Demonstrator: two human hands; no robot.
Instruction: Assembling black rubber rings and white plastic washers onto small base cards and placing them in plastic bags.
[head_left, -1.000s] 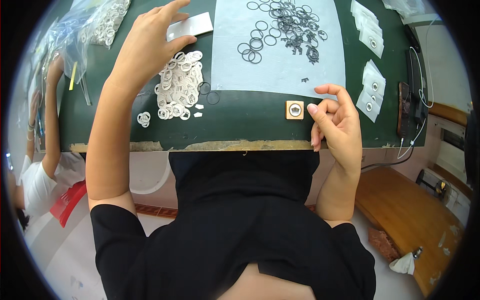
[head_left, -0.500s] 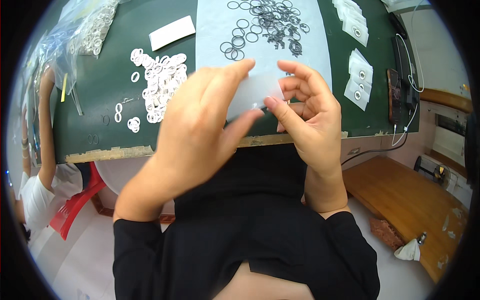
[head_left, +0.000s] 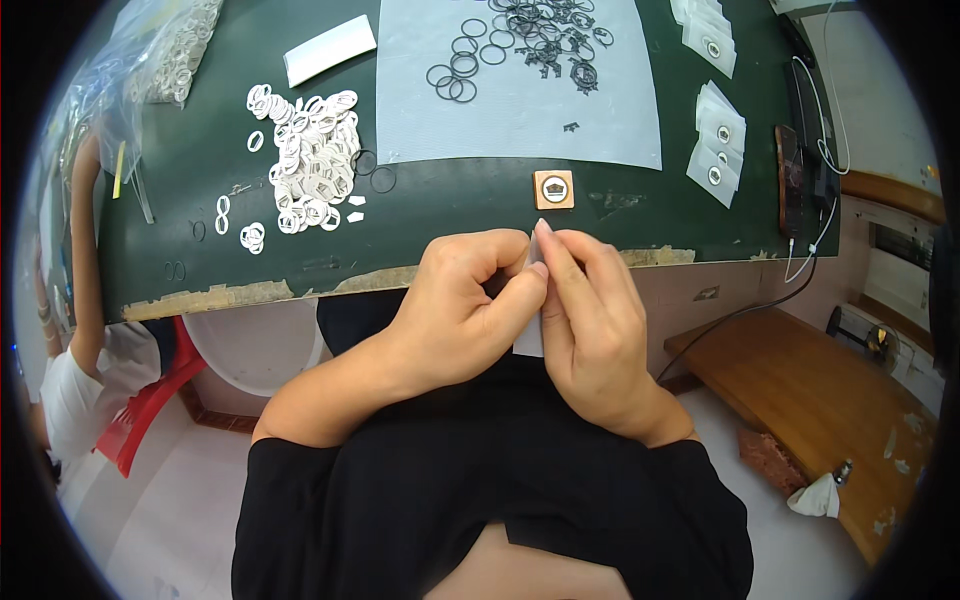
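In front of my chest, just off the table's near edge, a small translucent white sheet [head_left: 528, 342] is held nearly edge-on. My left hand [head_left: 465, 315] is closed, thumb and curled fingers pinching the sheet's upper part. Opposite it, my right hand [head_left: 598, 335] grips the same sheet between thumb and fingertips. The fingers cover most of the sheet. Just beyond my fingertips, a small square copper-coloured block [head_left: 554, 189] lies on the green table, with a round pale disc and a dark emblem on top.
White oval rings [head_left: 310, 160] are heaped left of centre, near a white card stack [head_left: 330, 50]. Black rings and small dark pieces [head_left: 540, 40] lie on a pale sheet [head_left: 450, 130]. Square packets [head_left: 718, 150] and a phone [head_left: 789, 185] sit right. Another person's arm [head_left: 88, 250] reaches in left.
Both hands have moved toward my body, and the small sheet has turned from face-on to edge-on. My left hand has closed on it. The copper-coloured block has come into view.
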